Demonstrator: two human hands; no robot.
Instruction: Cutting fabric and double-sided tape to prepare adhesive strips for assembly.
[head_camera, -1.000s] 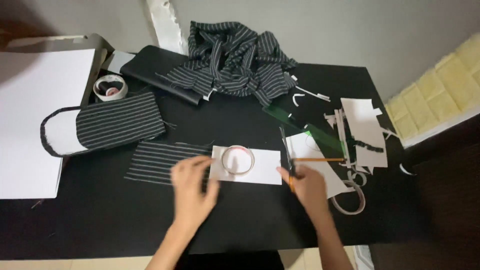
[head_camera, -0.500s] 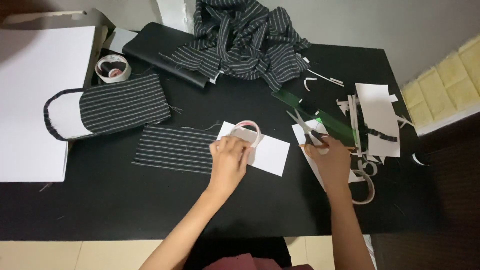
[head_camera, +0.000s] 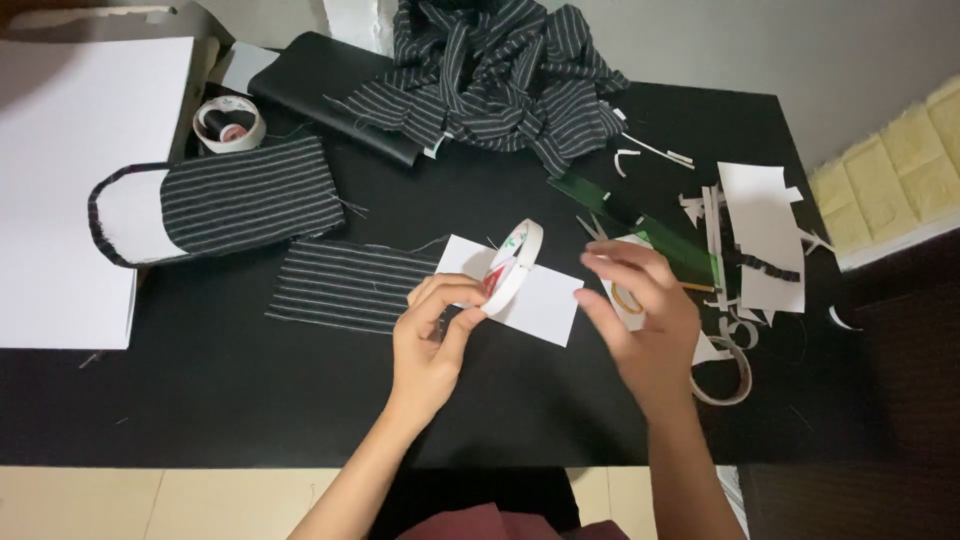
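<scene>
Black table (head_camera: 250, 400) — striped fabric (head_camera: 350, 285), paper scraps (head_camera: 765, 235).

You are looking down on a black table (head_camera: 250, 400) that is filling most of the view, its matt top taking soft, even light with no hard shadows. Beyond its far edge a plain grey wall or floor surface (head_camera: 760, 40) is running across the top right; which of the two it is, you cannot tell. At the right edge a pale yellow panel with a raised brick pattern (head_camera: 890, 185) is leaning in beside a white strip. Below the near edge of the table, a light beige tiled floor (head_camera: 150, 500) is showing at the lower left, and the lower right corner is sitting in dark shadow.
</scene>
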